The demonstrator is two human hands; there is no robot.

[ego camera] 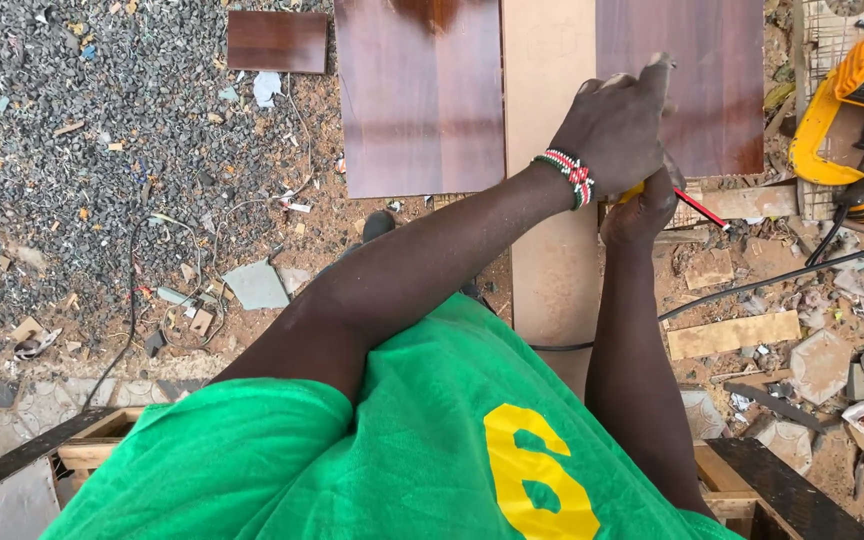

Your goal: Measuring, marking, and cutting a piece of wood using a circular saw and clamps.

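Observation:
My left hand, with a beaded bracelet on its wrist, is curled into a fist over the edge between a light wooden plank and a dark brown board. What its fingertips pinch is too small to tell. Just below it, my right hand grips a yellow-handled tool whose red shaft sticks out to the right. The two hands touch. My green shirt fills the bottom of the view.
Another dark brown board lies left of the plank, and a small one lies farther left. A yellow power saw sits at the right. A black cable crosses wood scraps. Gravel covers the left.

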